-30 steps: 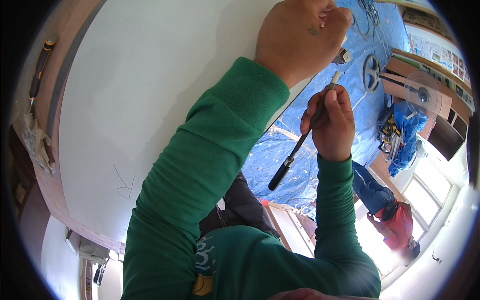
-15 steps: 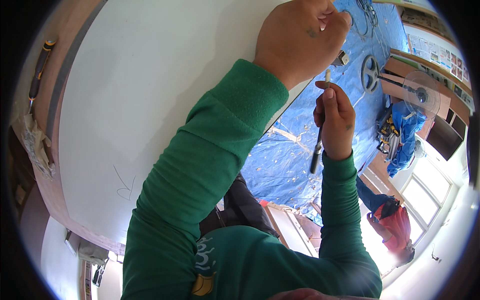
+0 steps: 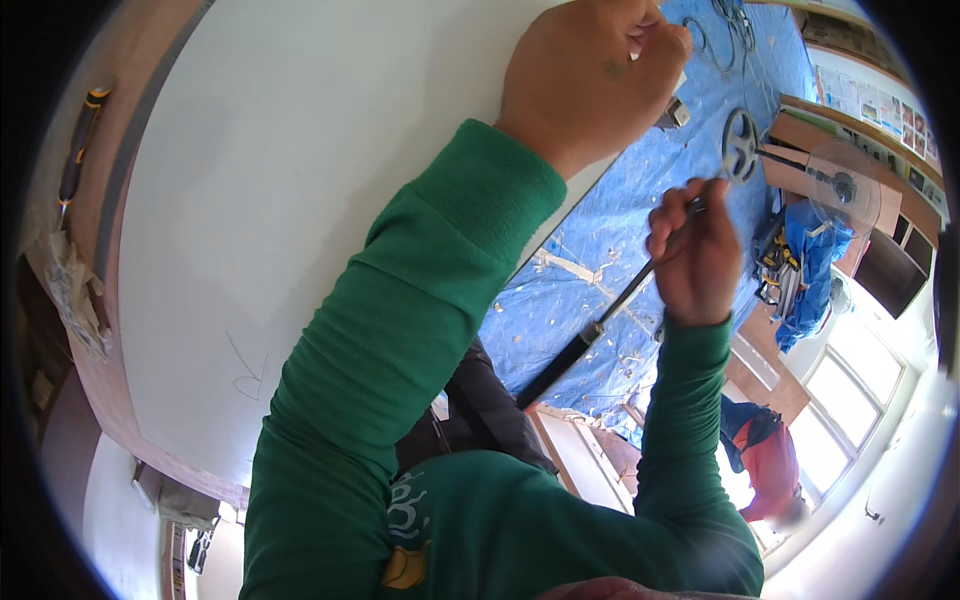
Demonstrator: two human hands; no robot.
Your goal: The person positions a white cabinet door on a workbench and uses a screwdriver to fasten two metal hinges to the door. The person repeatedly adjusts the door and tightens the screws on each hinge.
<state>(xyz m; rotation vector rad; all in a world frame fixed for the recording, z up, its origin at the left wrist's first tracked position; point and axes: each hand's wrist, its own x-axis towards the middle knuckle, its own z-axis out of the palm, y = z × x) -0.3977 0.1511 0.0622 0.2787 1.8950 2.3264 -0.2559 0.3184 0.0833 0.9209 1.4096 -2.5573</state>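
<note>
My left hand (image 3: pixel 595 85) is closed at the far right edge of a large white board (image 3: pixel 270 170). Its fingertips are curled out of sight, and what they hold, if anything, I cannot make out. Right of the board, my right hand (image 3: pixel 697 250) is closed around a slim rod tool (image 3: pixel 625 297) with a thick black grip. That grip slants down toward my body, and the tool's upper end is mostly hidden in the fingers. A small silver metal piece (image 3: pixel 677 113) shows by the board's edge, just below my left hand.
Blue sheeting (image 3: pixel 550 295) with scattered debris covers the floor. A standing fan (image 3: pixel 843 187) with a round base lies to the right, near a bundle of tools (image 3: pixel 775 262). A person in red (image 3: pixel 770 465) is at lower right. A yellow-and-black screwdriver (image 3: pixel 80 145) lies far left.
My right hand has moved slightly right and down and turned the tool, so its black grip now points down-left. My left hand has shifted slightly left. The person in red has moved.
</note>
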